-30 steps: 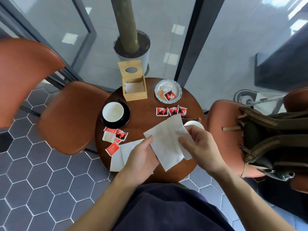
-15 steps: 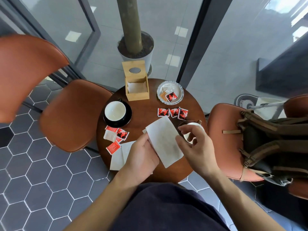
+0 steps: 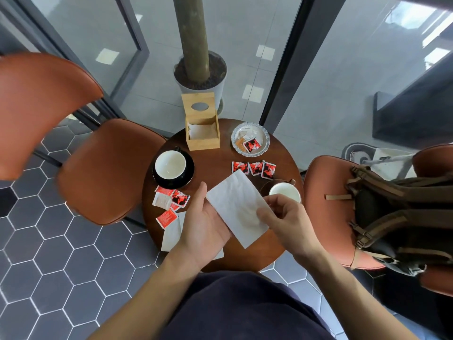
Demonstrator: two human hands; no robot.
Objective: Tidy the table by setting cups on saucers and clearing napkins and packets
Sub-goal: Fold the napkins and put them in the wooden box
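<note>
Over the round wooden table (image 3: 215, 163) I hold a folded white napkin (image 3: 235, 204). My left hand (image 3: 203, 227) supports it from underneath with the thumb on its left edge. My right hand (image 3: 282, 217) pinches its right edge. A white cup (image 3: 170, 165) stands on a black saucer (image 3: 187, 176) at the left. A second white cup (image 3: 284, 191) on a brown saucer (image 3: 266, 187) stands at the right, partly behind my right hand. Three red packets (image 3: 253, 167) lie in a row; more packets (image 3: 171, 200) lie at the left. Another napkin (image 3: 171, 233) lies under my left hand.
A wooden napkin box (image 3: 202, 130) stands at the table's far edge beside a glass dish (image 3: 264, 138) holding packets. Orange chairs (image 3: 98, 168) flank the table; the right chair (image 3: 326, 182) carries a dark backpack (image 3: 397, 217). A potted trunk (image 3: 199, 69) stands beyond.
The napkin has been folded narrower between my hands. My right hand shifted from its upper right part down to its right edge, uncovering the right cup.
</note>
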